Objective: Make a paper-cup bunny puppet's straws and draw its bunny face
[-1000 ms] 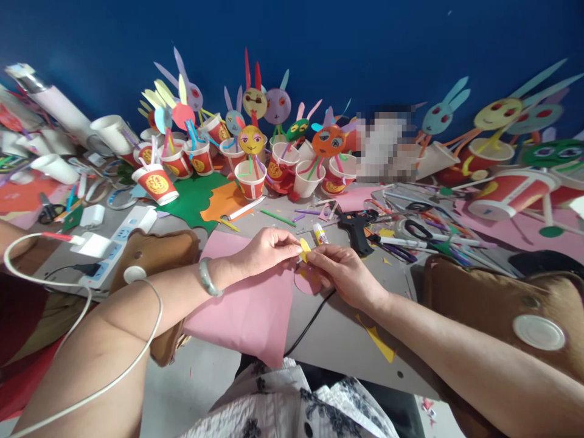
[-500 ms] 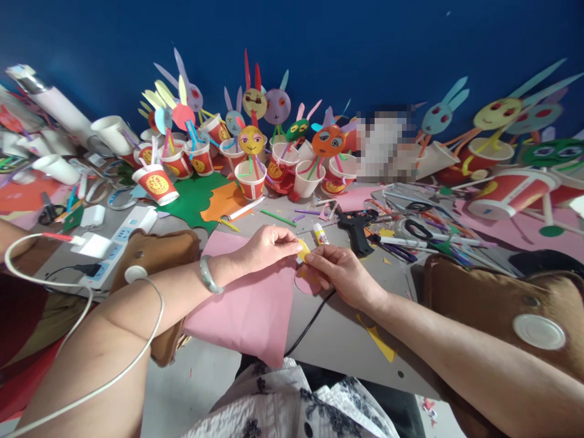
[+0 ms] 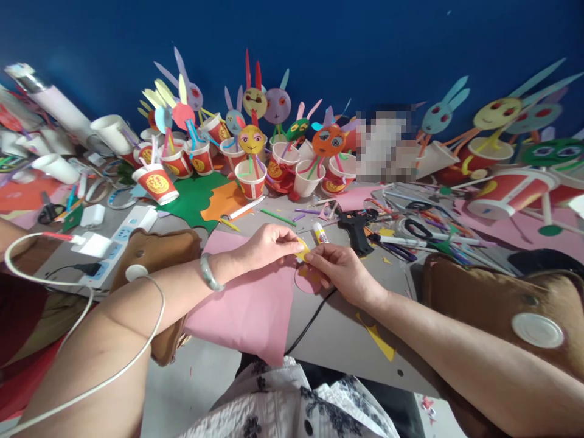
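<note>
Between my two hands is a small piece of yellow paper (image 3: 302, 250). My left hand (image 3: 269, 246) pinches its upper left side, and my right hand (image 3: 342, 267) pinches its lower right side. Just beneath them a pink paper disc (image 3: 306, 278) with small yellow spots lies on the table, partly covered by my right fingers. A large sheet of pink paper (image 3: 246, 310) is spread under my left wrist. Right behind my fingers lies a glue stick (image 3: 320, 233), and a black glue gun (image 3: 357, 231) rests to its right.
Paper cups with paper animal heads, such as a yellow one (image 3: 252, 140), line the back by the blue wall. Pens and scraps (image 3: 424, 225) clutter the right. A power strip (image 3: 121, 243) and brown cushion-like pouches (image 3: 493, 304) flank my arms. A yellow scrap (image 3: 381, 344) lies near the front edge.
Almost nothing differs. Both hands keep their pinch on the yellow paper, with only a very slight shift of the fingers.
</note>
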`<action>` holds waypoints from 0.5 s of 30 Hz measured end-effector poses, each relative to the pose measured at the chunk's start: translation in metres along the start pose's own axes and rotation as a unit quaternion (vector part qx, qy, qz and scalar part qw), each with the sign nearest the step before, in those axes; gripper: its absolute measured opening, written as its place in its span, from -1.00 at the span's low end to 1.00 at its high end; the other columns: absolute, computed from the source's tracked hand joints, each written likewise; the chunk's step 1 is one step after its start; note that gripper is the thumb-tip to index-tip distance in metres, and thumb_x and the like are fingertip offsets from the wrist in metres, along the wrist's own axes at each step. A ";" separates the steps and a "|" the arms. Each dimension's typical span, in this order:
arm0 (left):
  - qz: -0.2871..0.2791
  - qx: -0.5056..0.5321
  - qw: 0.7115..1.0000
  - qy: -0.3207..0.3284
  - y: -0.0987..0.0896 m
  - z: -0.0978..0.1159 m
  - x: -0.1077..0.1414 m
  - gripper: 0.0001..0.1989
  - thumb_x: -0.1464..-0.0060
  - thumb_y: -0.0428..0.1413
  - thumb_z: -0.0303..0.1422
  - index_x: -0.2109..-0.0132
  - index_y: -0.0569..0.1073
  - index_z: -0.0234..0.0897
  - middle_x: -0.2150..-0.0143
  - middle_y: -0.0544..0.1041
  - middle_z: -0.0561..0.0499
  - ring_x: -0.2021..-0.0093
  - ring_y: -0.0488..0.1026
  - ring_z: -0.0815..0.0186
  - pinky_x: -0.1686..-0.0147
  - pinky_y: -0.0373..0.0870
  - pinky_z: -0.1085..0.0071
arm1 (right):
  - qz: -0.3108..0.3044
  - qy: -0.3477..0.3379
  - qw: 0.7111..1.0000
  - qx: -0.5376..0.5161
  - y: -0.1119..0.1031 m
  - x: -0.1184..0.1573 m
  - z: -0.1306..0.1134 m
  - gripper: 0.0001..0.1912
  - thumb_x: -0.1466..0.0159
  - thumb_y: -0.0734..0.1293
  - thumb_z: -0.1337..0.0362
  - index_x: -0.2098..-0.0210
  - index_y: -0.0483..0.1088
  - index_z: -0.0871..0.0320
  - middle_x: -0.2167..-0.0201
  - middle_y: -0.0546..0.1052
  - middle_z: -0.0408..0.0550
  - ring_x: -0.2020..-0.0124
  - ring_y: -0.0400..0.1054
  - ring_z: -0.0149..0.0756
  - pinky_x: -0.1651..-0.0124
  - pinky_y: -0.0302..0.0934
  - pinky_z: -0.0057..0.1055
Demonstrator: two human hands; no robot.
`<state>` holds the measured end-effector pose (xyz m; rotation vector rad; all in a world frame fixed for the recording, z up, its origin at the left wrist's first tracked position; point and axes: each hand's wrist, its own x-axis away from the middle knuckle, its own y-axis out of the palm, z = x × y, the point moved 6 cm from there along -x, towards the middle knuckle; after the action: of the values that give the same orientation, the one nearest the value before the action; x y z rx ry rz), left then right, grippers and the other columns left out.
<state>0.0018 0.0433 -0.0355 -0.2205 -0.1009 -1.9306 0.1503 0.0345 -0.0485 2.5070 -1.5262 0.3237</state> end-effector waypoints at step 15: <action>0.002 -0.003 0.999 0.033 0.000 0.003 -0.002 -0.83 -0.11 0.17 -0.33 0.36 0.46 -0.35 0.44 0.46 0.07 0.38 0.50 0.39 0.30 0.48 0.44 | 0.016 -0.020 0.999 0.023 -0.006 -0.004 0.002 -0.52 -0.13 0.47 -0.13 0.51 0.37 0.16 0.70 0.42 -0.17 0.72 0.09 -0.54 0.64 -0.01 -0.49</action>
<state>0.0025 0.0454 -0.0328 -0.1604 -0.0515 -1.9319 0.1537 0.0401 -0.0519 2.5408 -1.5939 0.3195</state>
